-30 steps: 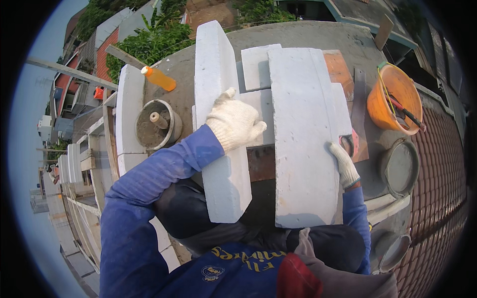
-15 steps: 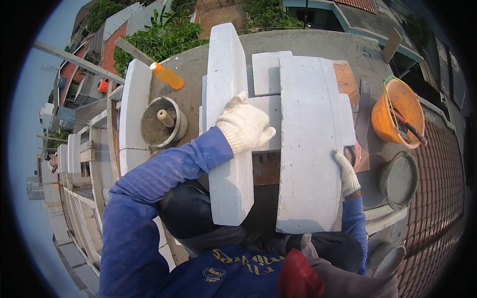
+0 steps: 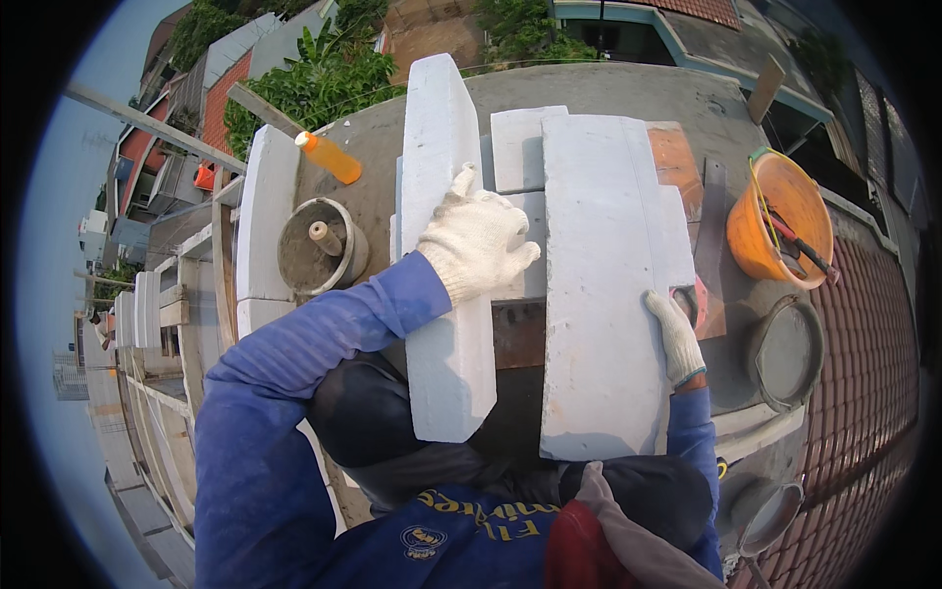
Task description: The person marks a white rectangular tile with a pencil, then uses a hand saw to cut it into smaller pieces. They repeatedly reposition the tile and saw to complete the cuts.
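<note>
Two long pale aerated concrete blocks stand before me. My left hand [image 3: 473, 240], in a white knit glove, lies over the upper part of the left block [image 3: 444, 137]. Its index finger points up along the block's edge, and its thumb sticks out to the right. My right hand [image 3: 677, 339], also gloved, is at the right edge of the wider right block [image 3: 601, 294]. The thumb side rests against that edge; its other fingers are hidden behind it. Between and behind these two, more pale blocks [image 3: 530, 147] lie over a brownish board [image 3: 520, 334].
At left are a mortar bucket [image 3: 363, 245] with a handled tool, an orange bottle [image 3: 329, 157] and an upright block [image 3: 265, 216]. At right stand an orange bucket [image 3: 756, 231] holding tools, a grey bucket [image 3: 790, 348] and a pink-handled tool [image 3: 701, 299]. A tiled roof [image 3: 863, 353] lies beyond.
My left index finger has straightened upward, and the hand has shifted slightly left. My right hand has barely moved along the block's edge. The whole view has shifted a little.
</note>
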A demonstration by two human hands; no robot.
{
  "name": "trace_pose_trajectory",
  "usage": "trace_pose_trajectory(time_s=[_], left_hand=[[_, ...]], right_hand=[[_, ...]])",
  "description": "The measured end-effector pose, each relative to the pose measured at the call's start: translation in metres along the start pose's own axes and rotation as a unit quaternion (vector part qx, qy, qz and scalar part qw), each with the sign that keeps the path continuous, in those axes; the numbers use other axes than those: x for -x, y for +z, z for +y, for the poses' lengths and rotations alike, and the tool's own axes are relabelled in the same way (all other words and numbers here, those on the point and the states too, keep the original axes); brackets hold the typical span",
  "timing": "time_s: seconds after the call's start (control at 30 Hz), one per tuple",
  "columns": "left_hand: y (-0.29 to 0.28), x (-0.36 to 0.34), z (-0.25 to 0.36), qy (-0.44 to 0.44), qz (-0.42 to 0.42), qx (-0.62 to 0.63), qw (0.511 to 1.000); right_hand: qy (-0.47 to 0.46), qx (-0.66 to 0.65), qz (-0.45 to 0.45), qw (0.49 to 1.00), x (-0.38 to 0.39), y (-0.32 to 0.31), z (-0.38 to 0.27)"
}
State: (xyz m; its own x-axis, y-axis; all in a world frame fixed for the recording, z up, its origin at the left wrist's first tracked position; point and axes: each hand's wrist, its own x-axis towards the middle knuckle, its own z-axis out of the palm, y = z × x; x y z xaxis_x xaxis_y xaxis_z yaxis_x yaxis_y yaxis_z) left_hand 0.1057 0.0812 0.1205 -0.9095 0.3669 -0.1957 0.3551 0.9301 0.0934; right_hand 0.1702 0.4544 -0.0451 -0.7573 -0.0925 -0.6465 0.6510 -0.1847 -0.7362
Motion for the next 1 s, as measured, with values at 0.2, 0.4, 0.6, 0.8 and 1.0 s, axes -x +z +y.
trace_pose_trajectory(time_s=[0.2,0.4,0.6,0.8,1.0], left_hand=[[0.005,0.003,-0.005,-0.015,0.12,0.065,0.991],[-0.013,-0.001,-0.05,-0.239,0.19,0.065,0.95],[0.004,-0.015,-0.088,-0.388,0.121,0.273,0.872],[0.01,-0.009,-0.084,-0.334,0.123,0.248,0.901],[0.007,-0.002,-0.088,-0.339,0.131,0.252,0.897]], right_hand=[[-0.035,0.041,-0.005,0.999,-0.007,-0.001,0.005],[-0.033,0.025,-0.01,0.999,-0.009,-0.003,0.008],[-0.034,0.019,-0.016,0.999,-0.012,-0.002,0.008],[-0.025,-0.002,-0.042,0.999,-0.01,-0.005,0.009],[-0.044,0.024,-0.015,0.999,-0.008,-0.003,0.008]])
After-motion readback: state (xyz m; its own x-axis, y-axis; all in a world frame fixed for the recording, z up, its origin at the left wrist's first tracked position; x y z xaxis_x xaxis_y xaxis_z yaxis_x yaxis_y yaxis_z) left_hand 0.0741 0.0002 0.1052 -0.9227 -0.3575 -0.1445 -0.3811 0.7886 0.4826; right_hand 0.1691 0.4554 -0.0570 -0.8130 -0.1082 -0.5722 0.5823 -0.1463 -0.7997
